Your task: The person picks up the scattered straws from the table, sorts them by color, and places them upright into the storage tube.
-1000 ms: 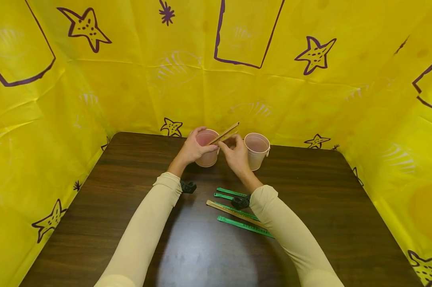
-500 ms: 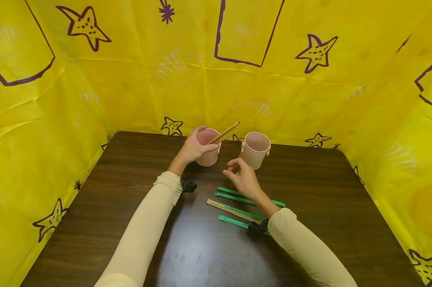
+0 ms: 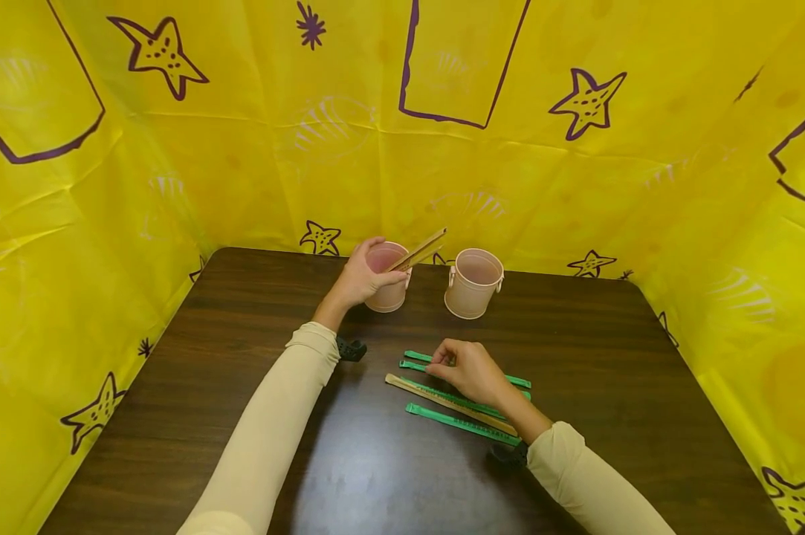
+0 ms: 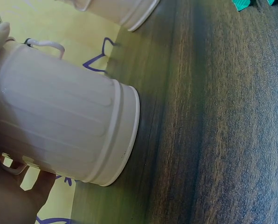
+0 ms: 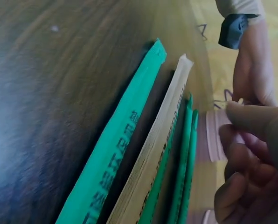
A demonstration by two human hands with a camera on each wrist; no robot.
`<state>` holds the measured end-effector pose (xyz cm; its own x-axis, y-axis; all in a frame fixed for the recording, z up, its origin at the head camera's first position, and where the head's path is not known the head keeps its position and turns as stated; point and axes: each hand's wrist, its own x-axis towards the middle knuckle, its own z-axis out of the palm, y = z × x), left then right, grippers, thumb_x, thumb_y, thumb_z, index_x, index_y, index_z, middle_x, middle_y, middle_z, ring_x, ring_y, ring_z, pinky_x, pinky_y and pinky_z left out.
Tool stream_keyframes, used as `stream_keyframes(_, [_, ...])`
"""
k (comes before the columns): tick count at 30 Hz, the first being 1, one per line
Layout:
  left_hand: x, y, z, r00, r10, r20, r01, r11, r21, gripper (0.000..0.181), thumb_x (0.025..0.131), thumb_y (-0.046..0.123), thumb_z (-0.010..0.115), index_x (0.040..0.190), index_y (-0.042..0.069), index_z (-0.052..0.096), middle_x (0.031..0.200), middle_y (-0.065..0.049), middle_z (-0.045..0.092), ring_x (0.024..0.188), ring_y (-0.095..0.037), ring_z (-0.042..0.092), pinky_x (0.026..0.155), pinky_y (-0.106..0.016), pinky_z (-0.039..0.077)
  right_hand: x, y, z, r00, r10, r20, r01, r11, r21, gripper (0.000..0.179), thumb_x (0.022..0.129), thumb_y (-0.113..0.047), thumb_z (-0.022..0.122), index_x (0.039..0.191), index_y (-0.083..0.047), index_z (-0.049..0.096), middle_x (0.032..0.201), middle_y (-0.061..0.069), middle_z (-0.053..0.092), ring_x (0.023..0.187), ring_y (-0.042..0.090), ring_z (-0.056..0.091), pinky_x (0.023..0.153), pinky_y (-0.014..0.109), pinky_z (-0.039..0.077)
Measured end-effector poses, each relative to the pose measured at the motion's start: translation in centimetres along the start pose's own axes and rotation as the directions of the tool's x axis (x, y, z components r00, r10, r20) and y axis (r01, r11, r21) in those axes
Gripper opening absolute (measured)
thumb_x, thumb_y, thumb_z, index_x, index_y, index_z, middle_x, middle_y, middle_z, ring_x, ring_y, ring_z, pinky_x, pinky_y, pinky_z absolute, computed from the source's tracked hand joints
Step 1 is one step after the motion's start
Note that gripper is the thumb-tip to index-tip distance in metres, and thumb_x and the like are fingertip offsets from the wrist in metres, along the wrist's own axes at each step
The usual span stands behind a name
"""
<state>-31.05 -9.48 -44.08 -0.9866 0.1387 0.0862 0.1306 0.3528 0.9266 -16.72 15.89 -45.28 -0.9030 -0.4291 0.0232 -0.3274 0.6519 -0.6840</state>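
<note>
My left hand (image 3: 364, 279) grips a small pale pink bucket (image 3: 387, 299) near its rim, and it stands upright at the back of the table. Two slim brown paper-wrapped sticks (image 3: 427, 244) lean out of it to the right, past my thumb. A matching bucket (image 3: 467, 299) with side handles stands just to its right. My right hand (image 3: 472, 370) is over several slim green paper-wrapped sticks (image 5: 125, 126), fingers loosely curled and nothing held. One brown wrapped stick (image 5: 164, 116) with printed lettering lies among the green ones, parallel to them.
The dark wood table (image 3: 255, 312) ends at a yellow cloth backdrop (image 3: 348, 171) with starfish drawings, behind and on both sides. A black wrist mount (image 3: 351, 349) sits under my left wrist.
My right hand has left the brown sticks at the left bucket and come back toward me and down over the green sticks. My left hand and both buckets have stayed put.
</note>
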Motion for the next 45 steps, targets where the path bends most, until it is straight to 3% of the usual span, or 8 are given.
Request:
stream_keyframes(6, [0.0, -0.2, -0.1, 1.0, 0.003, -0.001, -0.003, 1.0, 0.0, 0.097, 0.076, 0.039, 0.09, 0.155, 0.017, 0.038, 0.157, -0.011, 0.038, 0.14, -0.035, 0.044, 0.116, -0.054, 0.038, -1.3, -0.4, -0.2, 0.996, -0.02, 0.091, 0.033, 0.989, -0.147, 0.014, 0.088, -0.03, 0.08, 0.087, -0.021, 0.069, 0.077, -0.012, 0.068, 0.062, 0.0, 0.055, 0.06, 0.022, 0.047])
stream_keyframes(11, [0.0, -0.4, -0.1, 1.0, 0.001, -0.002, -0.001, 1.0, 0.002, 0.098, 0.076, 0.039, 0.091, 0.155, 0.017, 0.038, 0.158, -0.012, 0.038, 0.14, -0.035, 0.044, 0.115, -0.055, 0.038, -1.9, -0.7, 0.1, 0.993, 0.025, 0.113, 0.002, 0.973, -0.23, 0.016, 0.086, -0.033, 0.082, 0.086, -0.024, 0.07, 0.072, -0.015, 0.065, 0.063, 0.0, 0.055, 0.061, 0.023, 0.047])
stream_keyframes(15, [0.0, -0.4, 0.0, 1.0, -0.003, 0.0, 0.003, 1.0, 0.006, 0.098, 0.076, 0.04, 0.09, 0.156, 0.018, 0.038, 0.157, -0.012, 0.038, 0.139, -0.036, 0.045, 0.114, -0.055, 0.04, -2.1, -0.8, 0.4, 0.991, 0.057, 0.119, -0.024, 0.966, -0.257, 0.016, 0.086, -0.032, 0.082, 0.087, -0.023, 0.07, 0.071, -0.014, 0.063, 0.062, 0.001, 0.055, 0.058, 0.025, 0.046])
stream_keyframes(27, [0.0, -0.2, 0.1, 1.0, 0.0, -0.007, 0.0, 1.0, 0.004, 0.097, 0.075, 0.041, 0.091, 0.154, 0.019, 0.039, 0.156, -0.011, 0.039, 0.138, -0.035, 0.046, 0.114, -0.054, 0.04, -2.1, -0.5, 1.2, 0.989, 0.002, 0.145, 0.04, 0.956, -0.289, 0.016, 0.087, -0.029, 0.082, 0.087, -0.019, 0.07, 0.073, -0.012, 0.059, 0.065, 0.003, 0.052, 0.059, 0.023, 0.045])
stream_keyframes(34, [0.0, -0.2, -0.1, 1.0, 0.006, -0.003, -0.006, 1.0, 0.005, 0.098, 0.075, 0.04, 0.091, 0.155, 0.018, 0.038, 0.159, -0.011, 0.036, 0.141, -0.035, 0.043, 0.116, -0.056, 0.038, -2.2, -0.6, 1.5, 0.993, -0.05, 0.111, 0.09, 0.914, -0.395, 0.008, 0.088, -0.023, 0.075, 0.084, -0.02, 0.069, 0.079, -0.01, 0.058, 0.068, 0.005, 0.051, 0.058, 0.024, 0.043])
stream_keyframes(39, [0.0, -0.2, -0.1, 1.0, 0.003, -0.002, -0.003, 1.0, 0.007, 0.098, 0.076, 0.04, 0.091, 0.156, 0.018, 0.038, 0.16, -0.011, 0.036, 0.142, -0.035, 0.042, 0.117, -0.056, 0.037, -2.2, -0.7, 1.5, 0.989, -0.111, 0.094, 0.14, 0.898, -0.417, 0.006, 0.087, -0.019, 0.072, 0.082, -0.021, 0.069, 0.077, -0.01, 0.058, 0.066, 0.004, 0.049, 0.056, 0.022, 0.041])
stream_keyframes(45, [0.0, -0.2, 0.0, 1.0, 0.007, -0.004, -0.007, 1.0, 0.005, 0.097, 0.076, 0.041, 0.09, 0.155, 0.018, 0.039, 0.159, -0.011, 0.036, 0.142, -0.036, 0.042, 0.116, -0.056, 0.037, -2.1, -0.8, 1.0, 0.991, -0.09, 0.104, 0.123, 0.915, -0.384, 0.003, 0.09, -0.02, 0.071, 0.088, -0.019, 0.069, 0.079, -0.011, 0.061, 0.068, 0.003, 0.053, 0.058, 0.023, 0.044])
